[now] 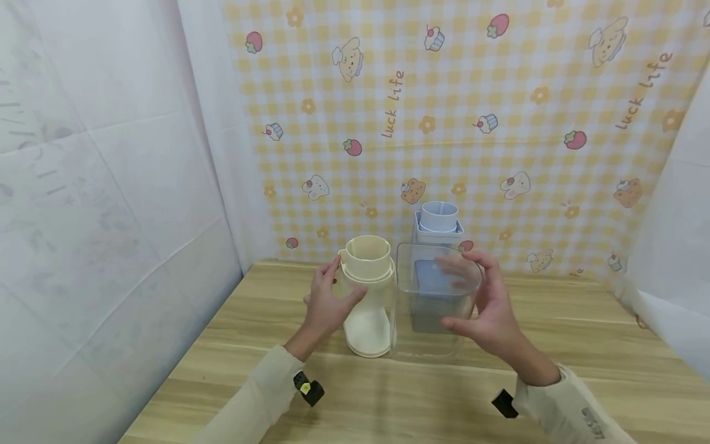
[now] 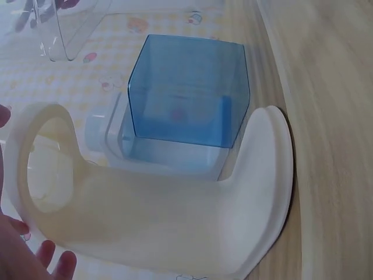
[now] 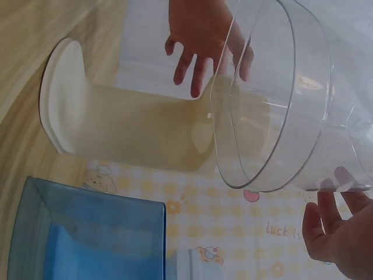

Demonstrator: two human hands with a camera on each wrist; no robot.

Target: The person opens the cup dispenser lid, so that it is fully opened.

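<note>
A cream plastic stand (image 1: 368,308), with a cup-like round collar on top and a flared foot, stands upright on the table. My left hand (image 1: 331,302) is at its upper left side, fingers spread; in the left wrist view, fingertips are right at the collar (image 2: 17,151). My right hand (image 1: 490,317) grips a clear plastic container (image 1: 407,327) by its right side, thumb in front and fingers behind. The container is held next to the stand, and in the right wrist view its rim overlaps the stand's top (image 3: 224,116).
Behind the clear container stands a light blue unit with a round collar (image 1: 440,217). Its see-through blue bin (image 2: 186,87) shows in both wrist views. A yellow checked cloth (image 1: 444,92) hangs at the back of the wooden table (image 1: 266,314), white sheets at the sides.
</note>
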